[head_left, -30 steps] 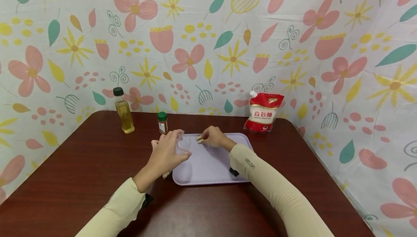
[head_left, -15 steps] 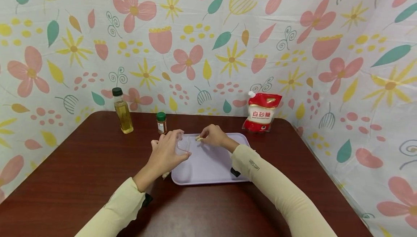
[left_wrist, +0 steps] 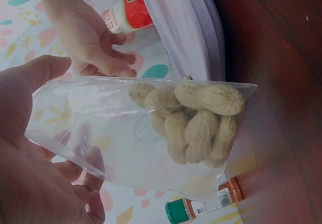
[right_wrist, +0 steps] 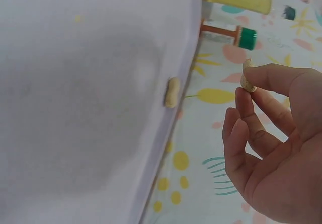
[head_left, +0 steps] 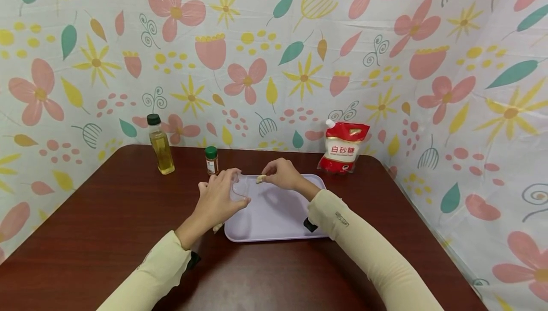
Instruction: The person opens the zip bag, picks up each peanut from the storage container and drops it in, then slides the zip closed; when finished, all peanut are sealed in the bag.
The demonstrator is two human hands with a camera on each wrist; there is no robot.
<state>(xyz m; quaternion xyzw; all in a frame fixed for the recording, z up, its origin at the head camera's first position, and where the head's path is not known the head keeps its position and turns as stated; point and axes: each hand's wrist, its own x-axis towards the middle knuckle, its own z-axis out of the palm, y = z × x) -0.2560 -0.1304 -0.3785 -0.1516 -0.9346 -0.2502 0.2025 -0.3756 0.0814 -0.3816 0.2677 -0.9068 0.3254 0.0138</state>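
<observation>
My left hand (head_left: 216, 199) holds a clear plastic bag (left_wrist: 115, 133) by its mouth, with thumb and fingers spread apart. Several unshelled peanuts (left_wrist: 198, 133) lie together in the bottom of the bag, seen in the left wrist view. Between thumb and fingertips my right hand (head_left: 283, 176) pinches one peanut (right_wrist: 248, 80), raised a little over the far side of the lilac tray (head_left: 278, 220). Another peanut (right_wrist: 172, 92) lies on the tray against its far rim, apart from the fingers in the right wrist view.
Behind the tray's left corner stands a green-capped spice jar (head_left: 211, 161), with an oil bottle (head_left: 161, 147) farther left. A red and white sugar pouch (head_left: 344, 148) stands at the back right. A patterned cloth (head_left: 257, 54) hangs behind the brown table (head_left: 107, 216).
My right hand has risen slightly off the tray with a peanut in its fingertips, leaving the other peanut at the far rim. My left hand and the bag have hardly moved.
</observation>
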